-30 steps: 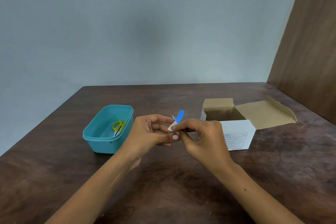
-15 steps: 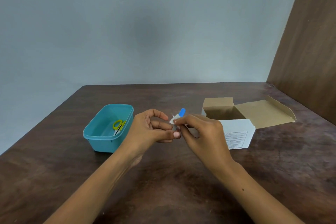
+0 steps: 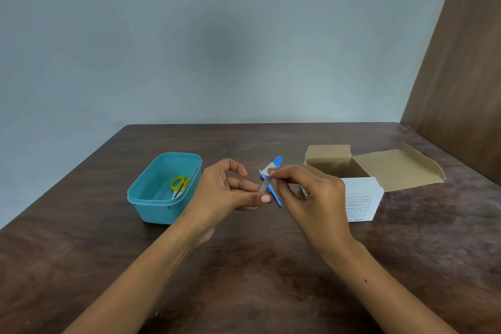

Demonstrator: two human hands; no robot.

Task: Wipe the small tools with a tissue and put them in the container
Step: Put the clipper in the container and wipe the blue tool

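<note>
My left hand (image 3: 227,190) pinches the lower end of a small tool (image 3: 263,186) with a grey metal blade and blue plastic parts, held just above the table's middle. At the tool's upper end my right hand (image 3: 311,195) pinches a small white tissue (image 3: 266,170) folded round it. A blue tip sticks out above the tissue and a thin blue arm below the blade. The teal plastic container (image 3: 157,210) stands left of my left hand, with yellow-handled scissors (image 3: 179,184) lying inside.
An open cardboard box (image 3: 362,198) with a white printed front and its brown flap folded back sits right of my right hand. The dark wooden table (image 3: 244,279) reaches a grey wall behind and a brown panel at the right.
My right hand has slid the tissue up along the tool, baring the grey blade and a thin blue arm. My left hand's fingers have spread a little.
</note>
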